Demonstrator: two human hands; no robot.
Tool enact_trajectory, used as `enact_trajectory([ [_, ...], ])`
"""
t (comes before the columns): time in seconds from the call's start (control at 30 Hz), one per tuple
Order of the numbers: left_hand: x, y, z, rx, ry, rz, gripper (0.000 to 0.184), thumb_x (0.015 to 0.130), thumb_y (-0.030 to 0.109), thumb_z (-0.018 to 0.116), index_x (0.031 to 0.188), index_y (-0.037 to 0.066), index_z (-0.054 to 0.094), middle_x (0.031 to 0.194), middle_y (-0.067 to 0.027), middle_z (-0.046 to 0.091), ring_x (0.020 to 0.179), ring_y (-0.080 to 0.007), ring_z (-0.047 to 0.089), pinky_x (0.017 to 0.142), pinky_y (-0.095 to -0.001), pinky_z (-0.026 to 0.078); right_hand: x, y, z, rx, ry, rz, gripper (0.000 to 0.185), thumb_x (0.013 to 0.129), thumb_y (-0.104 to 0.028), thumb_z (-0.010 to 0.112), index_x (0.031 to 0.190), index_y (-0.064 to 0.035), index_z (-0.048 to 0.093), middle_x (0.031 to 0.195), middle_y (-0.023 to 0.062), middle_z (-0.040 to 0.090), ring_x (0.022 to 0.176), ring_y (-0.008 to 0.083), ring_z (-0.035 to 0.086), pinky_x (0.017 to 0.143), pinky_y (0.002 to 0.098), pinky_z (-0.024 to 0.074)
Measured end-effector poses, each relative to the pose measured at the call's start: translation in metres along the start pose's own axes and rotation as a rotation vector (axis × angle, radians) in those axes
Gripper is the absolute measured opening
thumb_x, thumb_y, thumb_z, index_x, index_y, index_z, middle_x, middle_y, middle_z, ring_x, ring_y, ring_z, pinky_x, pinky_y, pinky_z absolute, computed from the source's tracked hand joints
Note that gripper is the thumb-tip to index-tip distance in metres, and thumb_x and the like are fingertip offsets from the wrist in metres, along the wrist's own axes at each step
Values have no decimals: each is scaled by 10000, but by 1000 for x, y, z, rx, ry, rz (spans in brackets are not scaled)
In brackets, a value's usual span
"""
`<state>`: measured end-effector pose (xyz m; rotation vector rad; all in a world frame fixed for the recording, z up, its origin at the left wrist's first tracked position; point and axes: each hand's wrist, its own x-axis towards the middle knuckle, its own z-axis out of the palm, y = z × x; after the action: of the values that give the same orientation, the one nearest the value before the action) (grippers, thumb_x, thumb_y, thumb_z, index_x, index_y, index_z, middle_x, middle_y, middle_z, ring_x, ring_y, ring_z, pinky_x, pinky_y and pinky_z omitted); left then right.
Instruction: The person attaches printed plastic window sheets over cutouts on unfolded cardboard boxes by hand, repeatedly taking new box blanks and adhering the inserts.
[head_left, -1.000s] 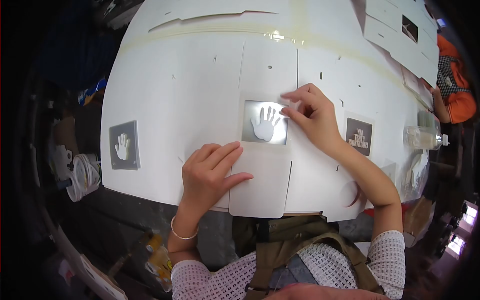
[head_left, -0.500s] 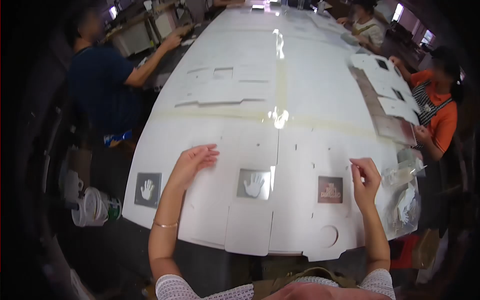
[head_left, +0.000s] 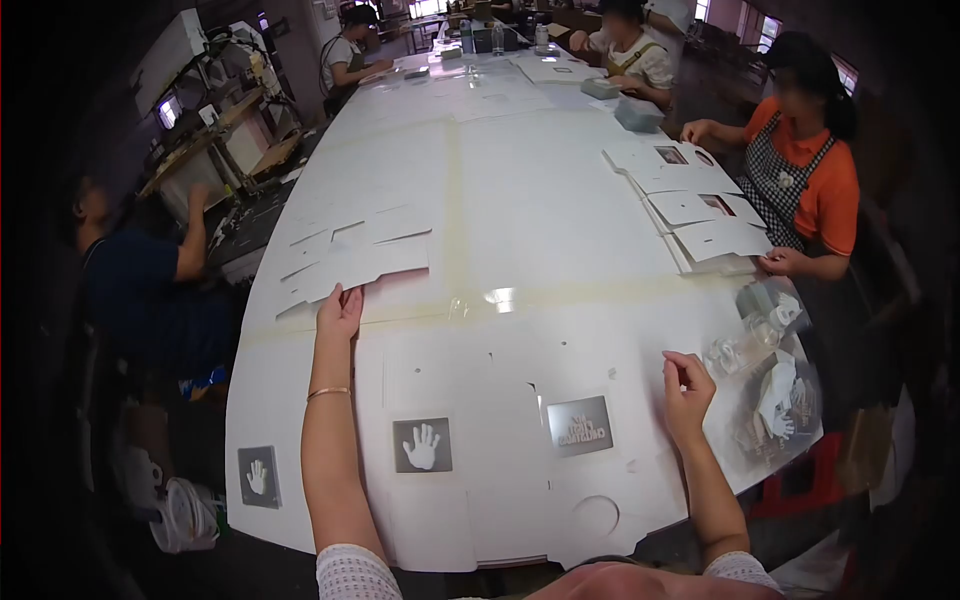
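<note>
My left hand [head_left: 341, 312] grips the near edge of a white die-cut card sheet [head_left: 350, 250], whose edge is lifted off the table. To the right, my right hand [head_left: 688, 386] is raised with its fingers curled; whether anything is in them is too small to tell. Between my arms lies another white card sheet [head_left: 500, 500]. In its windows are a dark panel with a white handprint [head_left: 423, 445] and a grey panel with raised lettering [head_left: 580, 427]. A separate handprint panel [head_left: 259, 477] lies left of my left forearm.
Clear bags with white handprint cut-outs [head_left: 780, 400] and a clear bottle [head_left: 730, 352] lie at the right. A co-worker in orange [head_left: 825, 190] handles white card sheets [head_left: 700, 210]. Another person in dark blue [head_left: 150, 270] is at the left. White buckets [head_left: 185, 515] stand below the left edge.
My left hand has moved forward and taken hold of the far card sheet. My right hand has left the middle panel and stays off to the right. The view has tilted up.
</note>
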<state>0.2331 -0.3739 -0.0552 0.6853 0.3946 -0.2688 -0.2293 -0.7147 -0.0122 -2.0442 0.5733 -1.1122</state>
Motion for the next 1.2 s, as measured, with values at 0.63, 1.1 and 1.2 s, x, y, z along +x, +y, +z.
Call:
enact_trajectory([
  [0.63, -294, 80, 0, 389, -668, 238, 306, 952, 89, 505, 1246, 5, 504, 1147, -100, 633, 1034, -193, 629, 878, -330, 521, 10, -36, -16, 1252, -534, 972, 583, 1006, -451, 299, 1215, 43, 528, 847, 156, 652, 592, 192, 593, 543, 285, 506],
  [1.1, -277, 88, -104, 737, -295, 257, 197, 936, 157, 581, 1025, -14, 623, 916, -51, 660, 806, -103, 621, 712, -217, 503, -41, -69, -101, 637, -795, 479, 691, 757, 64, 636, 1387, 41, 352, 948, 89, 664, 777, 70, 605, 711, 190, 483],
  [1.2, -274, 81, -120, 834, -130, 355, 256, 893, 130, 642, 1085, -39, 632, 904, -58, 664, 787, -101, 616, 694, -209, 498, -67, -74, -98, 549, -830, 487, 665, 781, 62, 624, 1387, 8, 356, 844, 32, 633, 668, 35, 547, 573, 167, 441],
])
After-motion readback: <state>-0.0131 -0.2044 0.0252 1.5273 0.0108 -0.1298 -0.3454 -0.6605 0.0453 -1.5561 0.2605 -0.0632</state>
